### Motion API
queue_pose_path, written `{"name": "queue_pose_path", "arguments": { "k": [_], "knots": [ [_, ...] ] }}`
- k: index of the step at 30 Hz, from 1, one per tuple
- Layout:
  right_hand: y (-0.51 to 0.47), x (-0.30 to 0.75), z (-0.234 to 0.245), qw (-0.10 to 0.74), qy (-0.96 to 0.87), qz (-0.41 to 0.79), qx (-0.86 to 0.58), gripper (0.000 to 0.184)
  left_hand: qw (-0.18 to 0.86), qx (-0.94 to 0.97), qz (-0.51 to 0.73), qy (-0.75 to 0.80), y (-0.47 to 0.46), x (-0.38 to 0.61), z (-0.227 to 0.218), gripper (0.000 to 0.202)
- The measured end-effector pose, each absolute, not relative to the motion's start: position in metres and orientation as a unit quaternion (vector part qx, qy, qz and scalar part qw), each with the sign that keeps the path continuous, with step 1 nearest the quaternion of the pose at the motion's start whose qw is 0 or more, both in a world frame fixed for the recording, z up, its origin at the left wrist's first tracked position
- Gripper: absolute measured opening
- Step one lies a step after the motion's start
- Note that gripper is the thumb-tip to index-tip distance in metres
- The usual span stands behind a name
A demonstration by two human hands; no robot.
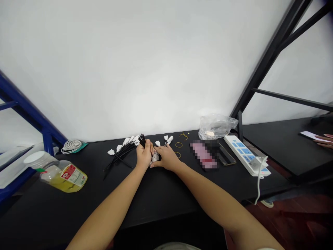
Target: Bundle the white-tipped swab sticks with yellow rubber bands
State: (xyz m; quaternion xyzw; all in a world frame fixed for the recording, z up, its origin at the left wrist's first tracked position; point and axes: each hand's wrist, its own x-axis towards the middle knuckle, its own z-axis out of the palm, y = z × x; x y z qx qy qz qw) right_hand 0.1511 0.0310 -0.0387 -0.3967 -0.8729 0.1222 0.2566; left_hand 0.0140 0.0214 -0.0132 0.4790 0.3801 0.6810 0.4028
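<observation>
My left hand [144, 155] is closed round a bundle of short black cables [142, 139], their dark ends sticking up above the fist. White connector ends [155, 158] of that bundle show between my two hands. From the right, my right hand [166, 158] curls its thumb and fingers around those white ends; its inner fingers are partly hidden. Left of my fists, a loose pile of black cables with white connectors [122, 151] lies on the black table [156, 205]. A few more white connectors [166, 139] lie just behind my right hand.
Yellow rubber bands [178, 144] lie right of my hands. Beyond are a blurred pink item [204, 154], a phone-shaped object [227, 154], a plastic bag [217, 126] and a white power strip [246, 154]. Left stand a jar of yellow liquid [67, 176] and a coiled white cable [71, 146]. Another person's hand [325, 139] shows far right.
</observation>
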Motion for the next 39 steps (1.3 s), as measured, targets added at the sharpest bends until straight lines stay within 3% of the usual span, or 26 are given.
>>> {"name": "queue_pose_path", "arguments": {
  "k": [7, 11, 15, 22, 28, 31, 36, 39],
  "knots": [
    [0.030, 0.152, -0.037, 0.230, -0.884, 0.164, -0.371, 0.065, 0.471, 0.422, 0.674, 0.383, 0.023, 0.015, -0.006, 0.053],
    [0.034, 0.164, -0.030, 0.222, -0.902, 0.152, -0.338, 0.067, 0.445, 0.459, 0.657, 0.400, 0.022, 0.012, -0.007, 0.048],
    [0.042, 0.185, -0.022, 0.239, -0.899, 0.082, -0.359, 0.036, 0.374, 0.515, 0.638, 0.434, 0.019, 0.009, -0.012, 0.043],
    [0.047, 0.197, -0.024, 0.160, -0.887, 0.020, -0.433, 0.034, 0.308, 0.542, 0.632, 0.460, 0.022, 0.005, -0.011, 0.037],
    [0.048, 0.197, -0.011, 0.181, -0.889, 0.019, -0.420, 0.014, 0.389, 0.541, 0.607, 0.433, 0.023, 0.007, -0.007, 0.036],
    [0.049, 0.197, -0.006, 0.248, -0.866, 0.032, -0.432, 0.013, 0.398, 0.542, 0.604, 0.427, 0.022, 0.008, -0.007, 0.036],
    [0.039, 0.194, 0.001, 0.507, -0.735, 0.044, -0.448, 0.019, 0.383, 0.542, 0.614, 0.429, 0.024, 0.008, -0.013, 0.033],
    [0.031, 0.187, 0.002, 0.576, -0.692, 0.083, -0.428, 0.018, 0.351, 0.561, 0.604, 0.444, 0.024, 0.007, -0.015, 0.033]
  ]
}}
